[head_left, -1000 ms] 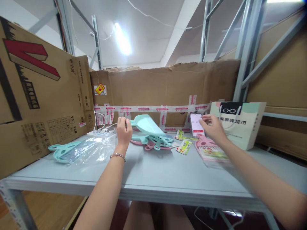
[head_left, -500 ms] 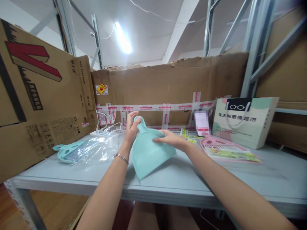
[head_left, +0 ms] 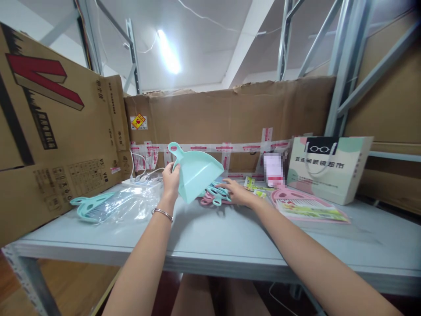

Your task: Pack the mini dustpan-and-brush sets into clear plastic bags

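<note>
My left hand [head_left: 171, 179] is closed on the edge of a mint-green dustpan [head_left: 199, 171], just below its looped handle. The pan is raised over the table and tilted, its wide mouth toward the right. Beneath and behind it lies a small pile of blue and pink plastic pieces with looped ends [head_left: 217, 195], partly covered by the pan. At the right side of that pile is my right hand [head_left: 237, 192], fingers spread and reaching onto the blue pieces. Whether it touches them I cannot tell.
On the left, a mint brush-and-dustpan set [head_left: 95, 206] lies beside clear plastic wrapping [head_left: 138, 199]. A pink set [head_left: 309, 204] with a printed card rests at the right, near a paper bag [head_left: 325, 171]. Cardboard [head_left: 204, 118] stands along the table's back; a large box [head_left: 59, 131] is at left.
The dustpan has been lifted and turned, handle now up to the left, uncovering the blue and pink pieces. My right hand has let go of it and lowered to the pile.
</note>
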Motion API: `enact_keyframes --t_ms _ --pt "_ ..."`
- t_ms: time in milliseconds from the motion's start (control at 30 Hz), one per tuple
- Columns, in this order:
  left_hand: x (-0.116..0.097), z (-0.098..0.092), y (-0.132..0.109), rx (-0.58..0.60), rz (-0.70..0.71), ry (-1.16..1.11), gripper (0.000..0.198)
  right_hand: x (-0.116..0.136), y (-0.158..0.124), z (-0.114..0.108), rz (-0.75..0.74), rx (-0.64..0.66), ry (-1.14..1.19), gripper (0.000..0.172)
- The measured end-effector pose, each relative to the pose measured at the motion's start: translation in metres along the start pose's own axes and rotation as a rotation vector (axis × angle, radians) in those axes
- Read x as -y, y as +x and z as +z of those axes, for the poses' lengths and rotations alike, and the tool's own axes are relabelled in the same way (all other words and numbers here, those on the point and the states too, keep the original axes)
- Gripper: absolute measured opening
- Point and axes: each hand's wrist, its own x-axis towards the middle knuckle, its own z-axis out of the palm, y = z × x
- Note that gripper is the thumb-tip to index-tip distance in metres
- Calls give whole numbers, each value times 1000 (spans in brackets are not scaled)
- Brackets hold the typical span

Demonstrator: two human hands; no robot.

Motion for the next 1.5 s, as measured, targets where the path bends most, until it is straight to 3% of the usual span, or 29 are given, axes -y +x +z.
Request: enact_keyframes --t_ms 100,333,433,567,700,800,900,1000,1067,1200,1333,1500 --pt "0 1 0 7 21 5 20 2 -3 -2 21 166 -225 53" --pt "0 3 -3 46 -4 -14 20 -14 -15 -14 106 215 -239 70" --pt "0 3 -3 66 0 -22 20 -17 -14 -14 48 205 -198 60" --pt "1 4 -4 75 10 -11 19 -11 -7 -14 -54 101 -107 30" --pt "1 5 -3 51 11 1 18 -2 -4 -18 -169 -163 -88 21" --pt "-1 3 -1 -51 31 -31 17 8 -7 -27 -169 -593 -42 18" --pt "-1 1 1 -167 60 -93 17 20 -11 -38 -93 -980 147 20" --pt "-1 0 3 -197 48 -119 17 30 -13 -50 -45 -1138 414 16" --pt "0 0 2 -176 48 -101 17 33 -13 -56 -17 -1129 604 19" --pt "-1 3 -2 -108 94 -35 15 42 -14 -65 -71 -968 864 37" --pt "-4 9 -10 -13 116 39 15 60 -19 -64 -115 -744 849 30" --pt "-3 22 -26 310 78 46 19 79 -21 -40 -145 -554 752 38"
